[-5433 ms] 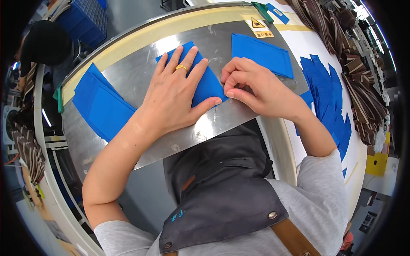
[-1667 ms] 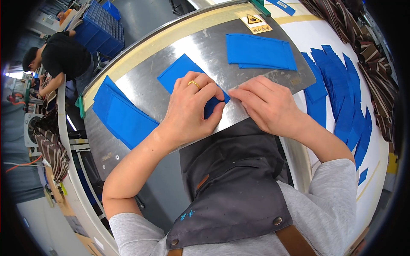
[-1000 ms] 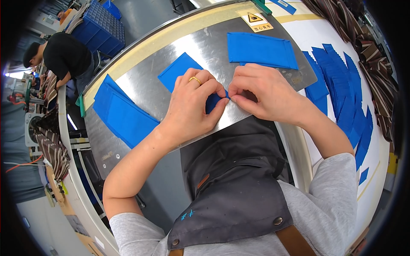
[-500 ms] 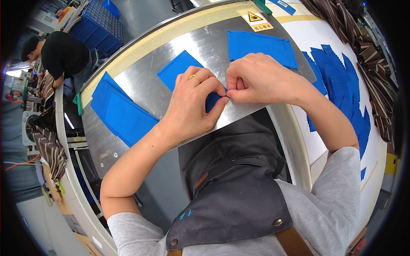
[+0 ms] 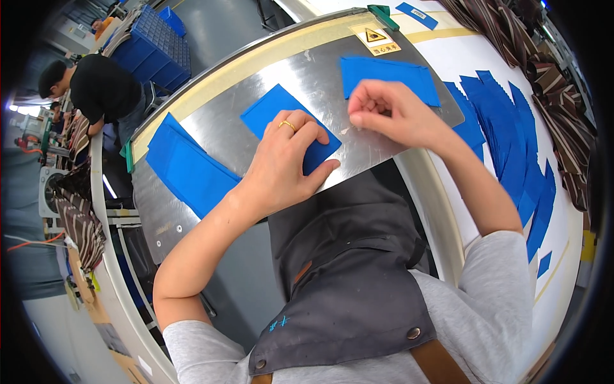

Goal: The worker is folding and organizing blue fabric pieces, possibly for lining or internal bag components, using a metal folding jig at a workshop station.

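"What sits closest in?"

"The dark apron (image 5: 345, 281), then the left hand (image 5: 278, 160), lying over a blue fabric piece (image 5: 272, 105) on the metal plate (image 5: 320, 67). Its thumb and forefinger stand apart, blue showing between them; it presses rather than pinches."

"And the right hand (image 5: 400, 118)?"

"Raised just beside that piece, fingers curled in. I can't tell whether the fingertips hold anything small."

"What could spoil this?"

"The plate looks slick. If the left palm lightens or drags, the piece could skate and its corner twist out of line."

"Anything further out?"

"Left of that arm lies a blue stack (image 5: 192, 169); a sleeve or forearm sweeping wide could fan it. Beyond the right hand is another blue piece (image 5: 393, 69), partly covered from view; a careless knuckle might shove it."

"And past the plate?"

"Loose blue strips (image 5: 505, 134) on the white table, overlapping, so a tug on one could drag its neighbours."
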Demonstrator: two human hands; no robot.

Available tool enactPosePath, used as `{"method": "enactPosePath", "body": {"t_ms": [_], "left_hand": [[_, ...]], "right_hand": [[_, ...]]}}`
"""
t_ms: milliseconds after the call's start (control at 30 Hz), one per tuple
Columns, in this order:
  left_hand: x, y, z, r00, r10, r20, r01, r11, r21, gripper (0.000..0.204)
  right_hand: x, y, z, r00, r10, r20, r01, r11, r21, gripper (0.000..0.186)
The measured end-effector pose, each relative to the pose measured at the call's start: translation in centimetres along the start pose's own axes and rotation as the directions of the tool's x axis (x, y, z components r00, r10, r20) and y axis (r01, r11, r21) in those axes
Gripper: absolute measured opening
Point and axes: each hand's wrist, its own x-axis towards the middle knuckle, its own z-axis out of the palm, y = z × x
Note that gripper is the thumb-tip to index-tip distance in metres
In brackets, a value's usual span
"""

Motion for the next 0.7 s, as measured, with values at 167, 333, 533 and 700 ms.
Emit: {"method": "enactPosePath", "body": {"t_ms": [167, 333, 533, 700], "left_hand": [[-2.8, 1.9, -0.3, 1.0, 0.01, 0.022, -0.01, 1.0, 0.016, 0.043], [-4.1, 2.4, -1.1, 0.999, 0.037, 0.04, -0.038, 0.999, 0.01, 0.032], [-3.5, 7.3, -4.4, 0.865, -0.5, -0.037, 0.316, 0.602, -0.733, 0.011], [-5.8, 9.7, -1.7, 0.799, -0.597, 0.076, 0.328, 0.326, -0.887, 0.026]], "right_hand": [[-3.3, -0.3, 3.6, 0.884, -0.466, 0.021, 0.413, 0.76, -0.502, 0.041], [-3.4, -0.2, 5.8, 0.827, -0.558, 0.067, 0.478, 0.636, -0.605, 0.034], [-4.5, -5.8, 6.2, 0.956, -0.239, -0.172, 0.263, 0.955, 0.138, 0.027], [-5.5, -7.3, 5.8, 0.998, -0.07, -0.002, 0.07, 0.988, 0.138, 0.037]]}}
